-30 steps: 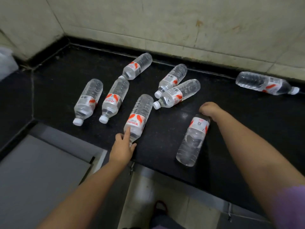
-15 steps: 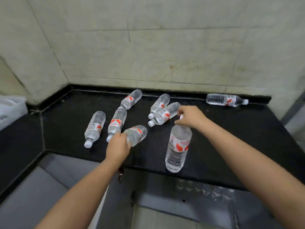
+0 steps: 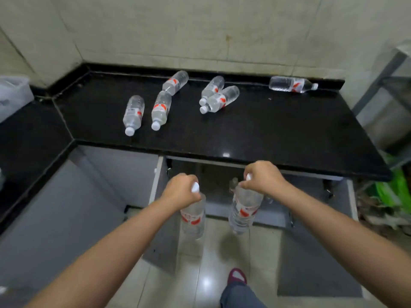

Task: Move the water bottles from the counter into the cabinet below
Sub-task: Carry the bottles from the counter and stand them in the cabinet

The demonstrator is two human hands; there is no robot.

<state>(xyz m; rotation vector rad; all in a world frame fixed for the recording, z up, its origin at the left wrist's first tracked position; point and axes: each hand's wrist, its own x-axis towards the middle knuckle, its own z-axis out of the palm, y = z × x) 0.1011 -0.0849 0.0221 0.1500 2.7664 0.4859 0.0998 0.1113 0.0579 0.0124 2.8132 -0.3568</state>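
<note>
Both hands have left the worktop (image 3: 255,134) since the earlier frame and now hang below its front edge, each carrying one bottle that previously rested on the surface. I read the left hand (image 3: 181,192) with fingers curled round the neck of the left bottle (image 3: 193,217), white cap showing at the thumb. The right hand (image 3: 263,180) pinches the cap end of the right bottle (image 3: 243,210). Both bottles hang roughly upright in front of the open cabinet (image 3: 222,174), above the floor (image 3: 206,274). Six bottles remain lying on the worktop: two side by side at left (image 3: 133,114), one behind them (image 3: 175,82), a touching pair at centre (image 3: 219,98), one far right (image 3: 291,84). Labels are white with red marks; I cannot read the lettering.
</note>
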